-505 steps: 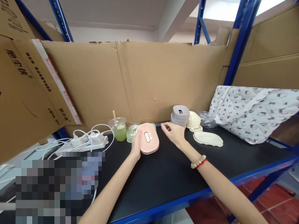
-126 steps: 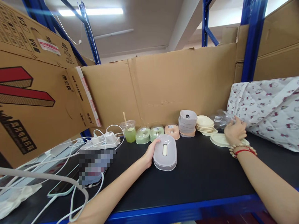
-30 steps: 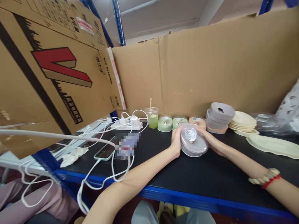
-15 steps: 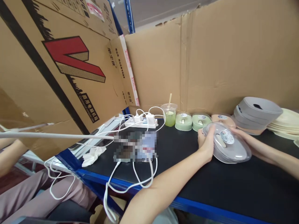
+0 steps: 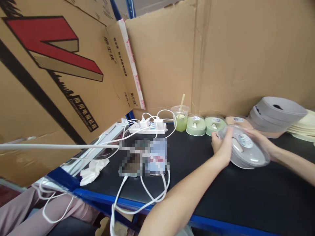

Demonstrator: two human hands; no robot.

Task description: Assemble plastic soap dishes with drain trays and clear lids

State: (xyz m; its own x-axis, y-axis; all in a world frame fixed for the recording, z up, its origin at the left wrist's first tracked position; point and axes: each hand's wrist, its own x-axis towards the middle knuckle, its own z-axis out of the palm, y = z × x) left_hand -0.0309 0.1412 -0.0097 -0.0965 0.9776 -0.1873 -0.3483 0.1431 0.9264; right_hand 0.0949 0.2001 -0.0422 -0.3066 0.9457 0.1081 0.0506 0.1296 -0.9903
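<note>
A grey oval lidded box with a clear domed lid, a pale handle and a round sticker is held tilted above the black tabletop. My left hand is wrapped round its left side, thumb along the lid's edge. My right hand grips the far right side; its fingers are partly hidden behind the lid. Behind the box stand two green lidded boxes and a peach one, each with a similar sticker. Stacked grey tubs rest to the right of them.
Cream lids or plates are stacked at the far right. A cup of green drink with a straw stands beside a white power strip. Blurred devices, white cables and a crumpled tissue lie left. Cardboard walls enclose the back; another person's legs show.
The view has shifted slightly. The grey box is still in both my hands, with its lid and handle turned a little more toward me. The other person's arm at the left has left the view.
</note>
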